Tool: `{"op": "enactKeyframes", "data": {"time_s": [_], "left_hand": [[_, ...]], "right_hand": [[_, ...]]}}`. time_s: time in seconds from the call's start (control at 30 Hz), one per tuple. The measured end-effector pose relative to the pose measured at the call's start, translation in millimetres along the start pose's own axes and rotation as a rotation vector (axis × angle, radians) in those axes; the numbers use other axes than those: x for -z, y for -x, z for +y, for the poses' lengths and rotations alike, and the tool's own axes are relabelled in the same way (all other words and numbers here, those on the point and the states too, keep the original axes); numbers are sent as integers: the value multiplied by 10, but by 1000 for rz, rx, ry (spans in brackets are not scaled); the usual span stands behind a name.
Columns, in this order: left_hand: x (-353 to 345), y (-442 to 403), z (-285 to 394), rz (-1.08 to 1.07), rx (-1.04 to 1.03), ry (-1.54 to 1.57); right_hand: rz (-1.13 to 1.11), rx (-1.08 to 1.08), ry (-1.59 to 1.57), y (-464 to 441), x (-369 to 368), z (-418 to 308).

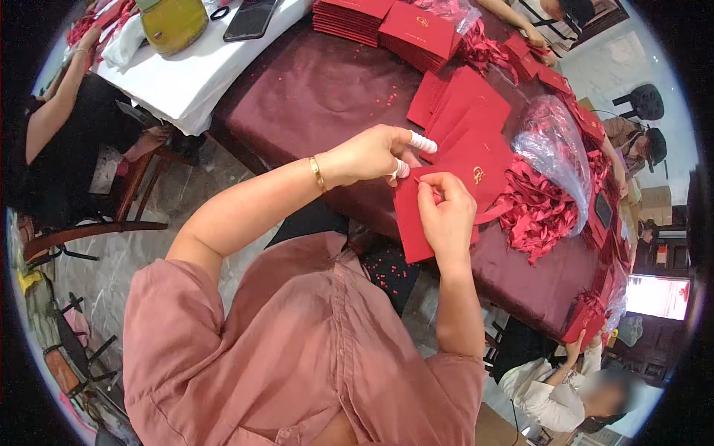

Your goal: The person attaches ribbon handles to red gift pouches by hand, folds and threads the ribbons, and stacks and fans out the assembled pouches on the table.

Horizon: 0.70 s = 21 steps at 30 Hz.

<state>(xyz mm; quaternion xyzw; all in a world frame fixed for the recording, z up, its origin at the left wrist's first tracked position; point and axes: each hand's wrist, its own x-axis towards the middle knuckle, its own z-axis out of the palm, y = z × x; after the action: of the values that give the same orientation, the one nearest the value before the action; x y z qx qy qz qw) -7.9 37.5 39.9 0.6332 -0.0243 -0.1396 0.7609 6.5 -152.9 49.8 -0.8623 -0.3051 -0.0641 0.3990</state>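
A red card envelope point(410, 233) is tilted at the table edge in front of me. My left hand point(372, 154), with white tape around two fingertips, is at its upper left corner; the thumb touches the red paper and the fingers are curled. My right hand point(448, 215) lies over the envelope, thumb and forefinger pinched on a thin red ribbon point(491, 212). More red envelopes point(468, 111) are fanned out just beyond, one with a gold emblem. To the right, a clear plastic bag point(554, 141) spills a heap of red ribbons point(532, 215).
A dark red cloth covers the table point(312, 89). Stacks of red envelopes point(357, 18) stand at its far side. On a white table point(178, 82) are a jar of yellowish liquid point(172, 26) and a phone point(251, 18). Several other people work around the tables.
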Motion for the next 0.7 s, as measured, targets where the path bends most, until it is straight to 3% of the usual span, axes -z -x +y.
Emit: {"op": "enactKeyframes", "data": {"time_s": [0.57, 0.67, 0.7], "left_hand": [[-122, 64, -43, 23, -134, -234], [-178, 75, -97, 112, -342, -438], [-221, 86, -69, 140, -326, -487]], "right_hand": [[-31, 103, 236, -17, 25, 39], [-50, 114, 410, 3, 19, -48], [-59, 94, 454, 3, 10, -62]]}}
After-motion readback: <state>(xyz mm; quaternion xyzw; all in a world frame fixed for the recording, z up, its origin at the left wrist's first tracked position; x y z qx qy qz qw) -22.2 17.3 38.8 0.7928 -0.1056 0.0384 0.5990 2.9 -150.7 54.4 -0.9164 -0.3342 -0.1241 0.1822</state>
